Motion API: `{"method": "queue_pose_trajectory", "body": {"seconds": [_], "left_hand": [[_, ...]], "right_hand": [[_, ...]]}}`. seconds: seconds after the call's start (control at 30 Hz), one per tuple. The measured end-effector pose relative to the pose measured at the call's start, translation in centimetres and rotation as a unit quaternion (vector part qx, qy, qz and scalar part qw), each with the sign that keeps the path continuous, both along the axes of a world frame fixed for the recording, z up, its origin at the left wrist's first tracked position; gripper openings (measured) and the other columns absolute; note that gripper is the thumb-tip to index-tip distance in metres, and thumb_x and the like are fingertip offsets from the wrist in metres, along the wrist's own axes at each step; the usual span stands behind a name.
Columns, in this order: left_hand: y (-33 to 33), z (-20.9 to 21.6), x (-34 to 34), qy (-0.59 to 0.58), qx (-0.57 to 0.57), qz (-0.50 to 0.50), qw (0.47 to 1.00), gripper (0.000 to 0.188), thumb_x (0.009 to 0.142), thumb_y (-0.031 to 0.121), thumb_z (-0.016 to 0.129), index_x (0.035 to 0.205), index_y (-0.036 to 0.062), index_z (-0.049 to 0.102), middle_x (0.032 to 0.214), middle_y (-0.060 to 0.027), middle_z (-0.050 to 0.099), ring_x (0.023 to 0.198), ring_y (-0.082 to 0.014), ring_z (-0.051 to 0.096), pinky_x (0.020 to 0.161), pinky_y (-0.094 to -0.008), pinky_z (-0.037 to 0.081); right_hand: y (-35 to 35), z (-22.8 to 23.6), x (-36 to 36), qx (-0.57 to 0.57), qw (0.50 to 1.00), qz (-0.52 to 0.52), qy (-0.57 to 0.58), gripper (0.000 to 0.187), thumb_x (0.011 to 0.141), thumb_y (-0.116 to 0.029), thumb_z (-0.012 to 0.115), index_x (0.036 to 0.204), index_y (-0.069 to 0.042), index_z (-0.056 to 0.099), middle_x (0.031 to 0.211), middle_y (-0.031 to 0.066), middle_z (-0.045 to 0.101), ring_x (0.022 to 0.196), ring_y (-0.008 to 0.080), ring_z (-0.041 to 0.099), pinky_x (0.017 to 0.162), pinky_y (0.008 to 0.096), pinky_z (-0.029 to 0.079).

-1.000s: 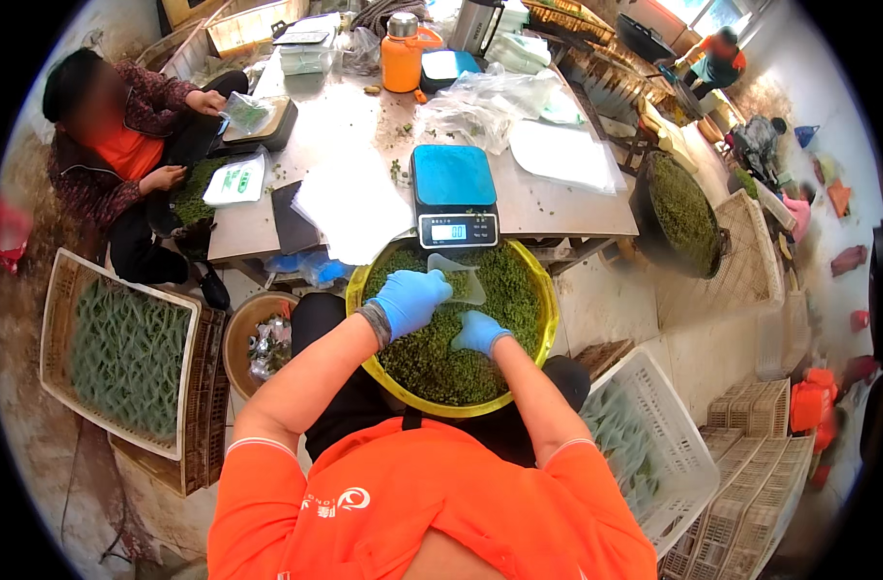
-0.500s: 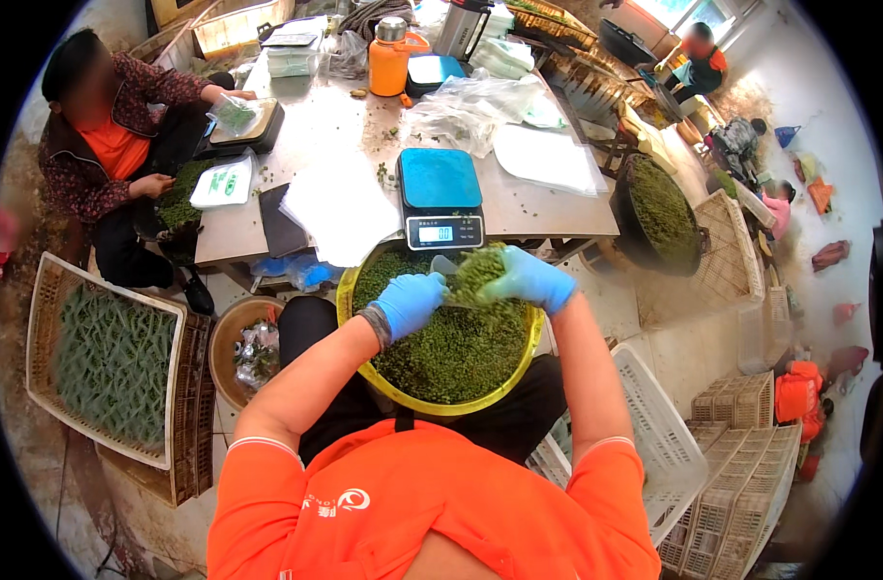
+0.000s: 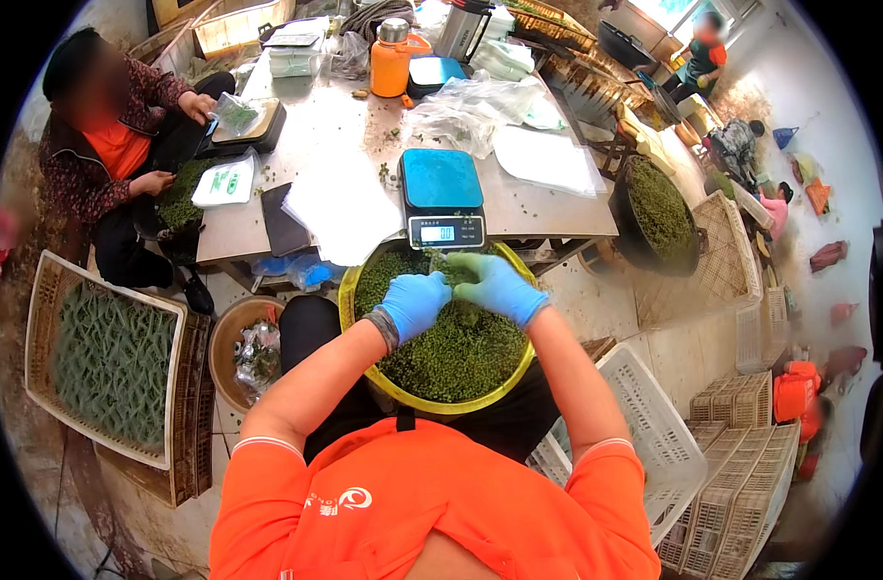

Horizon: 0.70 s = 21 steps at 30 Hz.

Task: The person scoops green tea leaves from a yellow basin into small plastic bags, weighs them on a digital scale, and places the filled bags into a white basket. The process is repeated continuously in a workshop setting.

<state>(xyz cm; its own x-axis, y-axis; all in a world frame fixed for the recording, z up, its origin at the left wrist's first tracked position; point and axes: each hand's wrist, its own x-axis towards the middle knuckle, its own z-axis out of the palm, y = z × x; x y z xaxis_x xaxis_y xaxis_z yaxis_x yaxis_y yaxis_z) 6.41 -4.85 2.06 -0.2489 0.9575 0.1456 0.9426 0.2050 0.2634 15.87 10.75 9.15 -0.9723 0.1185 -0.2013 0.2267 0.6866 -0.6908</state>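
Note:
My left hand (image 3: pixel 414 304), in a blue glove, is closed on a small clear plastic bag (image 3: pixel 437 258), mostly hidden by the fingers. Against the bag's mouth is my right hand (image 3: pixel 500 287), also gloved in blue, its fingertips stained green and bent around a little green stuff that looks like peppercorns. Both hands are above a yellow-rimmed tub (image 3: pixel 432 406) between my knees, full of small green peppercorns (image 3: pixel 451 360). Just beyond the tub, at the table's near edge, stands a digital scale (image 3: pixel 441 184) with a blue pan and nothing on it.
White sheets (image 3: pixel 343 208) lie left of the scale, clear bags (image 3: pixel 475 111) behind it. An orange flask (image 3: pixel 388 63) stands farther back. A co-worker (image 3: pixel 103 126) sits at left by another scale. Crates (image 3: pixel 103 358) of filled bags, a round basin (image 3: pixel 243 338) and a white basket (image 3: pixel 645 435) flank me.
My right hand has moved left to the bag; the loose clump of peppercorns it held is mostly out of sight. The co-worker's hand at the other scale has drawn back.

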Motion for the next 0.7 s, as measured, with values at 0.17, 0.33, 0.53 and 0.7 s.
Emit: {"method": "queue_pose_trajectory", "body": {"seconds": [0.17, 0.33, 0.53, 0.7], "left_hand": [[-0.3, 0.2, 0.2, -0.007, 0.011, -0.007, 1.000, 0.014, 0.078, 0.008, 0.059, 0.090, 0.0126, 0.066, 0.089, -0.0110, 0.060, 0.072, -0.0326, 0.066, 0.060, -0.0450, 0.053], [-0.5, 0.1, 0.2, -0.025, 0.030, -0.024, 0.999, 0.014, 0.077, 0.005, 0.058, 0.088, 0.0105, 0.065, 0.086, -0.0124, 0.061, 0.076, -0.0330, 0.067, 0.062, -0.0430, 0.054], [-1.4, 0.4, -0.2, 0.001, 0.027, -0.010, 1.000, 0.010, 0.076, 0.006, 0.059, 0.084, 0.0096, 0.065, 0.083, -0.0113, 0.061, 0.069, -0.0310, 0.066, 0.058, -0.0423, 0.053], [-0.4, -1.0, -0.3, -0.009, 0.096, -0.065, 0.993, 0.007, 0.074, 0.008, 0.061, 0.079, 0.0108, 0.065, 0.078, -0.0110, 0.061, 0.066, -0.0302, 0.065, 0.056, -0.0428, 0.051]], "right_hand": [[0.7, 0.2, -0.1, -0.156, 0.983, -0.075, 0.058, 0.055, 0.081, -0.006, 0.062, 0.134, 0.000, 0.051, 0.125, 0.0186, 0.061, 0.113, 0.0249, 0.060, 0.096, 0.0347, 0.049], [-2.4, -1.3, 0.8, 0.179, 0.982, 0.058, 0.015, 0.055, 0.077, -0.011, 0.058, 0.131, -0.005, 0.054, 0.130, 0.0188, 0.057, 0.113, 0.0337, 0.059, 0.098, 0.0382, 0.047], [-4.3, 0.7, 3.1, 0.281, 0.957, 0.066, 0.002, 0.050, 0.078, -0.016, 0.061, 0.127, -0.007, 0.056, 0.130, 0.0161, 0.057, 0.117, 0.0325, 0.056, 0.094, 0.0403, 0.050], [-3.1, -2.0, 2.8, 0.314, 0.947, 0.044, -0.052, 0.051, 0.075, -0.018, 0.069, 0.124, -0.013, 0.057, 0.126, 0.0110, 0.058, 0.104, 0.0322, 0.060, 0.083, 0.0439, 0.053]]}}
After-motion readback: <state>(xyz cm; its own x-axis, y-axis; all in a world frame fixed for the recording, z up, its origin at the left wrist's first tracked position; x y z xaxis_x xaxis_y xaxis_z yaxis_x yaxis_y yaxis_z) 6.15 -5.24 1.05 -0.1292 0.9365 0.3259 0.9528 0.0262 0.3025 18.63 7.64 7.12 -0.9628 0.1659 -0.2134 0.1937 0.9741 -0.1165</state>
